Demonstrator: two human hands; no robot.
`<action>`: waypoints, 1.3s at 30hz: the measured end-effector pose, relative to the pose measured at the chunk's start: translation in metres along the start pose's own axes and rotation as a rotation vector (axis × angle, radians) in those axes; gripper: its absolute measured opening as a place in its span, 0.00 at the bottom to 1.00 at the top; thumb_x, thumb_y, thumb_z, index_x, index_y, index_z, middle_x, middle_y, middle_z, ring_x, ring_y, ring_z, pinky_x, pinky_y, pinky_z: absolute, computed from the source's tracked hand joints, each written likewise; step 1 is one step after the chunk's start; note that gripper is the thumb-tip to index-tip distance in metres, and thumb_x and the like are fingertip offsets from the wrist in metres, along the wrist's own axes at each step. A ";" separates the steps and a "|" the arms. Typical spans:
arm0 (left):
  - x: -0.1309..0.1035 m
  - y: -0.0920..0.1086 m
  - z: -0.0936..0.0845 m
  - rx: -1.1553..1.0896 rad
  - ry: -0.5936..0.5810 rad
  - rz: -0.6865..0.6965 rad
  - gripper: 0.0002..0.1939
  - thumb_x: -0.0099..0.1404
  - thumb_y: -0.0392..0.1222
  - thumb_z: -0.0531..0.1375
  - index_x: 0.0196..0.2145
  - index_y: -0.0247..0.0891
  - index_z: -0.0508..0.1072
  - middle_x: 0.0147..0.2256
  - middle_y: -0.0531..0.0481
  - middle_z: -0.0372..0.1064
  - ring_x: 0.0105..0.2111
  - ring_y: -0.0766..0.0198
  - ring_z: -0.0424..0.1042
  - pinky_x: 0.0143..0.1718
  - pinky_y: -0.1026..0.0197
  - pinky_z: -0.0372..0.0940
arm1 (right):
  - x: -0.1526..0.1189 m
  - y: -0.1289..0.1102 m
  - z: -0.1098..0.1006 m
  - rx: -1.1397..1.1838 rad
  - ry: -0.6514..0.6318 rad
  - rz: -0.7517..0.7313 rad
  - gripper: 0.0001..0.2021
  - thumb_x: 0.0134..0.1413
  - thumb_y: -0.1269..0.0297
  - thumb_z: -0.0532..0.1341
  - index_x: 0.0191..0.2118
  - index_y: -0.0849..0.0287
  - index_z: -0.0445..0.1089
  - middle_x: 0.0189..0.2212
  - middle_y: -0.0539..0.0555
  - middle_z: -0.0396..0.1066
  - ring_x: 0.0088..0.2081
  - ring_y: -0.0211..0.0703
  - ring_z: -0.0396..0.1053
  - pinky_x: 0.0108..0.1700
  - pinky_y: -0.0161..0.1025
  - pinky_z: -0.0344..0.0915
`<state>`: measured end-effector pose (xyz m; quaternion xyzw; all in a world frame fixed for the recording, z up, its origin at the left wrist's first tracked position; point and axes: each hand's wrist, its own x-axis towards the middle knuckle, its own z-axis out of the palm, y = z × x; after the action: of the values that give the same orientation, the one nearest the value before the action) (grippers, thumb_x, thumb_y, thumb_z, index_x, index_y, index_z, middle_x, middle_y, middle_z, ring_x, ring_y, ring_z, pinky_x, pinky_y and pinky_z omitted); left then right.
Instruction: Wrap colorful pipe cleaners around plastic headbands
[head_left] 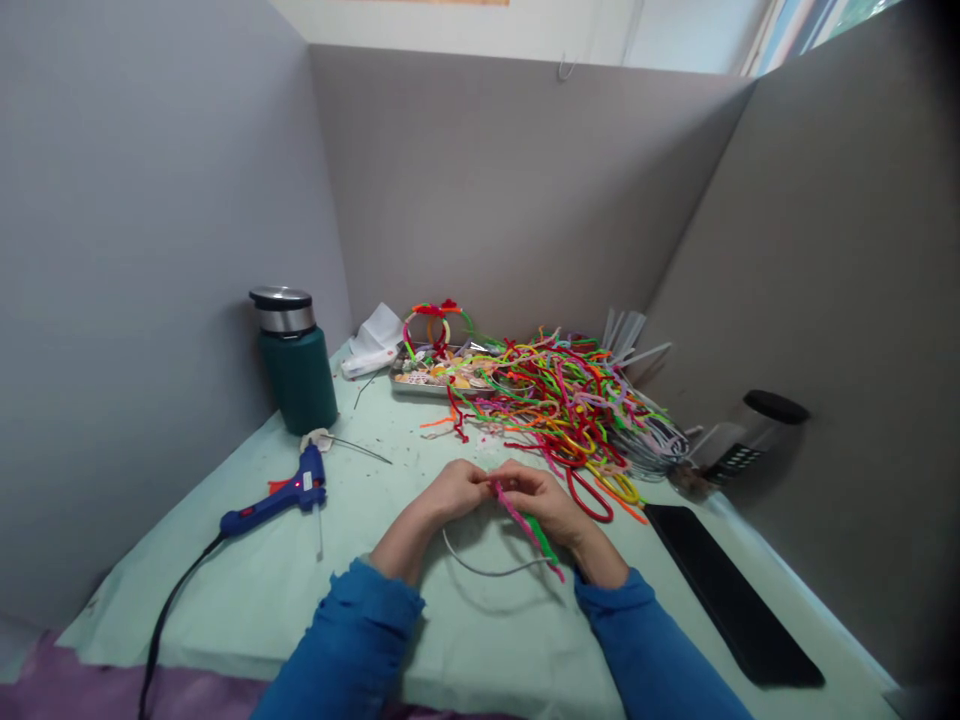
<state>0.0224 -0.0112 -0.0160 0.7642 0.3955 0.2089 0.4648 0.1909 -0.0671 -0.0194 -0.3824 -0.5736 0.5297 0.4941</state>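
Note:
Both hands meet above the middle of the table near its front. My left hand (459, 489) is closed in a pinch on one end of a pink pipe cleaner (517, 516). Close beside it, my right hand (541, 499) pinches the same pink strand with its fingertips. A green piece (541, 540) lies along the pink strand below my right hand. From the hands a grey wire (491, 573) curves down in a loop and meets the lower part of the green and pink strands. The exact grip at the fingertips is too small to tell.
A blue glue gun (274, 500) with a black cord and a green bottle (298, 375) stand left. Behind the hands are a metal tray (420, 388) and a heap of coloured pipe cleaners (570, 400). A black slab (731, 590) and a clear jar (750, 440) are right.

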 end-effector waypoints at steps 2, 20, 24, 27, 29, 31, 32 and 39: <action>-0.001 0.002 0.000 0.031 -0.008 0.029 0.15 0.52 0.45 0.56 0.14 0.35 0.62 0.14 0.58 0.46 0.17 0.72 0.46 0.19 0.65 0.40 | 0.001 -0.001 0.003 -0.097 0.035 -0.052 0.06 0.41 0.65 0.67 0.30 0.57 0.76 0.29 0.50 0.68 0.32 0.40 0.64 0.34 0.35 0.60; -0.006 0.016 0.005 0.226 0.081 0.276 0.14 0.60 0.43 0.53 0.28 0.35 0.77 0.21 0.52 0.68 0.22 0.68 0.59 0.24 0.67 0.50 | 0.009 0.001 0.006 -0.054 0.491 -0.051 0.15 0.39 0.54 0.67 0.21 0.59 0.65 0.16 0.45 0.61 0.19 0.34 0.55 0.21 0.33 0.52; -0.006 0.015 0.007 0.228 0.069 0.307 0.14 0.60 0.43 0.54 0.28 0.36 0.77 0.22 0.52 0.69 0.22 0.68 0.60 0.24 0.67 0.51 | 0.009 0.000 0.006 -0.030 0.483 -0.043 0.16 0.38 0.54 0.68 0.19 0.59 0.64 0.14 0.44 0.59 0.18 0.33 0.54 0.21 0.33 0.51; -0.007 0.017 0.008 0.200 0.074 0.352 0.13 0.61 0.44 0.54 0.28 0.35 0.76 0.22 0.52 0.68 0.23 0.68 0.59 0.25 0.68 0.53 | 0.010 0.003 0.004 -0.003 0.472 -0.047 0.16 0.37 0.53 0.68 0.20 0.58 0.64 0.15 0.44 0.60 0.18 0.33 0.55 0.21 0.33 0.52; -0.008 0.020 0.007 0.158 0.095 0.389 0.13 0.62 0.43 0.54 0.28 0.35 0.75 0.23 0.52 0.68 0.24 0.68 0.60 0.27 0.68 0.54 | 0.011 0.007 0.001 0.015 0.458 -0.050 0.16 0.38 0.52 0.67 0.21 0.58 0.64 0.16 0.45 0.61 0.19 0.33 0.56 0.21 0.33 0.53; -0.009 0.023 0.007 0.114 0.130 0.418 0.13 0.62 0.42 0.53 0.29 0.35 0.75 0.24 0.52 0.68 0.25 0.69 0.61 0.28 0.68 0.55 | 0.012 0.012 -0.001 0.029 0.441 -0.047 0.16 0.41 0.51 0.66 0.23 0.58 0.64 0.17 0.45 0.61 0.18 0.33 0.56 0.21 0.33 0.53; -0.009 0.024 0.007 0.097 0.158 0.419 0.12 0.62 0.42 0.53 0.29 0.35 0.75 0.24 0.52 0.68 0.25 0.69 0.62 0.28 0.68 0.55 | 0.012 0.014 -0.001 0.034 0.433 -0.044 0.16 0.42 0.51 0.65 0.24 0.58 0.64 0.17 0.45 0.61 0.18 0.33 0.56 0.20 0.33 0.52; -0.007 0.022 0.007 -0.047 0.319 0.342 0.13 0.62 0.44 0.53 0.27 0.34 0.73 0.20 0.55 0.62 0.21 0.70 0.59 0.25 0.68 0.54 | 0.007 0.011 0.002 -0.012 0.332 -0.072 0.16 0.47 0.52 0.62 0.21 0.58 0.63 0.15 0.45 0.58 0.18 0.33 0.54 0.20 0.34 0.50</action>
<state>0.0322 -0.0266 -0.0001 0.7663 0.3237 0.4120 0.3718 0.1862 -0.0595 -0.0295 -0.4471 -0.5005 0.4377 0.5984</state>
